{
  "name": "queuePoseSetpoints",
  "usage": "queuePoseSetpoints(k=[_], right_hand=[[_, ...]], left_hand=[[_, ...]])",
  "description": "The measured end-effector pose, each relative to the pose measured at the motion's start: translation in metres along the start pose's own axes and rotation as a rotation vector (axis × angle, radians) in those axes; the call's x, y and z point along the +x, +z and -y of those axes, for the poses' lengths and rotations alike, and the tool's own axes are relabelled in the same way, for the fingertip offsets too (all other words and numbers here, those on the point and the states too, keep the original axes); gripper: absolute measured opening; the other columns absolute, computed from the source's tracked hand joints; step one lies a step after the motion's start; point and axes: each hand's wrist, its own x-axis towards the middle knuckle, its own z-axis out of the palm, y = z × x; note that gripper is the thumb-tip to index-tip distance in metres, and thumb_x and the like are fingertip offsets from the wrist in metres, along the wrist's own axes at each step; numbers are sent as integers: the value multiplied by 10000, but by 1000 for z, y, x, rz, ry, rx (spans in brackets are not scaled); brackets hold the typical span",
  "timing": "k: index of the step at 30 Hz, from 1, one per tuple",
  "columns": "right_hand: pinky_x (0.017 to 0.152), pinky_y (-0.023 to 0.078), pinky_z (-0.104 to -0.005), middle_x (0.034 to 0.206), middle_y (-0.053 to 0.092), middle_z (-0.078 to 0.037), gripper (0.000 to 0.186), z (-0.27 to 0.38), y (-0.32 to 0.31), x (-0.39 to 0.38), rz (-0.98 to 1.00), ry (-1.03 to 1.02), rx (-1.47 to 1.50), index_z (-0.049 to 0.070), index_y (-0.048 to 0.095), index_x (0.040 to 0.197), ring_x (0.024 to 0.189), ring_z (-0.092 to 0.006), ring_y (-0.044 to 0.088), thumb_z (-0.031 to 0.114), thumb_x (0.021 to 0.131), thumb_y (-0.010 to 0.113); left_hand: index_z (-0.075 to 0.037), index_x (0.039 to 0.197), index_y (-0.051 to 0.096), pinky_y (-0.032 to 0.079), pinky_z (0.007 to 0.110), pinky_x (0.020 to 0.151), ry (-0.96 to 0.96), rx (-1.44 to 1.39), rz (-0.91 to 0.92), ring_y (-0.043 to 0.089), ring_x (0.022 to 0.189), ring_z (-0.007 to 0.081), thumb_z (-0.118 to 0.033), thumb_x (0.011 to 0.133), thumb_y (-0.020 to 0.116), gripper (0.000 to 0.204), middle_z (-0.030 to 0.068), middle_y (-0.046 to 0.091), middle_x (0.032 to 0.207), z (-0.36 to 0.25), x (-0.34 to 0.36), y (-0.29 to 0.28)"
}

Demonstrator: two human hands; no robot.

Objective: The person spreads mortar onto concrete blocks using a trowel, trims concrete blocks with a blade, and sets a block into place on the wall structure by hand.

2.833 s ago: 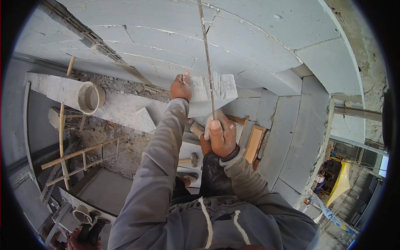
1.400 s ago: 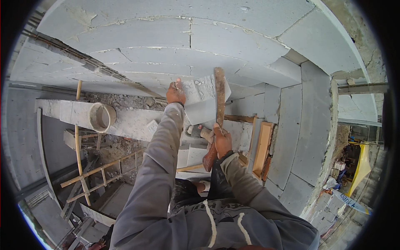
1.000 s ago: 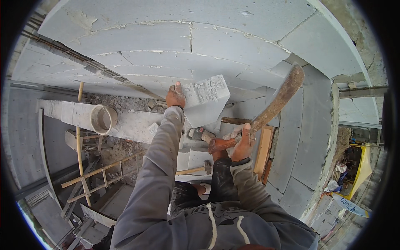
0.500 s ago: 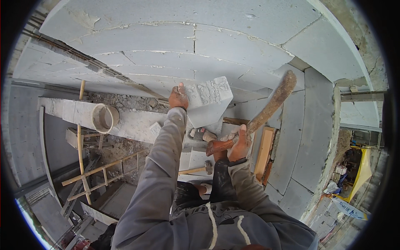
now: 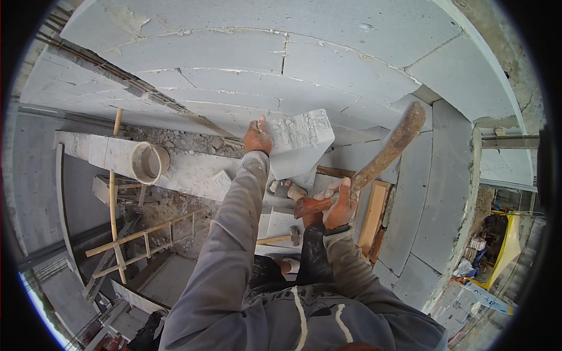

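Left hand [image 5: 257,138]: grip closed on block [image 5: 295,159], left end
Right hand [image 5: 341,212]: grip wrapped round machete [image 5: 391,143]
Bucket [image 5: 139,164]: left, on ledge [image 5: 190,169]

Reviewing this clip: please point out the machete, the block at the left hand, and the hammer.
Machete [image 5: 384,153]: head view, on the rusty blade.
Block [image 5: 300,152]: head view, on its smooth side face.
Hammer [image 5: 295,236]: head view, on its head.

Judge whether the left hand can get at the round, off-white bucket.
Probably, perhaps with a lean: nothing visible stands between the left hand and the bucket. It would, though, have to leave the rough-topped, pale-grey block it touches.
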Motion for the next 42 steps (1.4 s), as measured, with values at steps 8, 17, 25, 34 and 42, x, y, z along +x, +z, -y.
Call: queuePoseSetpoints(k=[8, 17, 25, 34, 42], right_hand=[[399, 403, -279, 550, 486, -39, 336, 9, 12, -1, 251, 534, -284, 18, 533, 689, 442, -154, 492, 270, 910, 508], [400, 396, -285, 577, 493, -42, 331, -30, -7, 1, 131, 253, -247, 12, 564, 729, 448, -155, 494, 297, 894, 526], [396, 379, -253, 558, 517, -32, 313, 33, 26, -8, 317, 27, -638, -6, 586, 742, 408, -115, 463, 257, 904, 532], [524, 464, -355, 620, 627, -169, 360, -54, 9, 12, 303, -315, -1580, -40, 621, 726, 573, -258, 634, 263, 896, 524], [426, 378, -277, 515, 508, -34, 397, 38, 17, -12, 130, -285, -533, -25, 586, 732, 451, -131, 503, 328, 903, 525]], left_hand=[[-19, 891, 556, 437, 479, 717, -15, -69, 38, 561, 826, 459, -490, 914, 369, 507, 273, 602, 841, 15, 6, -6], [-24, 887, 552, 439, 480, 693, -50, 10, -18, 571, 787, 451, -472, 915, 387, 478, 253, 606, 777, 8, -7, -1], [-21, 835, 540, 441, 485, 673, -42, -6, -59, 567, 780, 459, -452, 916, 401, 460, 251, 605, 757, 4, -4, -7], [-32, 933, 572, 444, 478, 734, -87, -13, -15, 568, 837, 455, -494, 903, 390, 497, 258, 613, 837, 12, -7, -3], [-17, 891, 555, 439, 476, 722, -75, -17, 4, 566, 811, 456, -490, 910, 386, 503, 259, 606, 813, -1, -7, -13]])
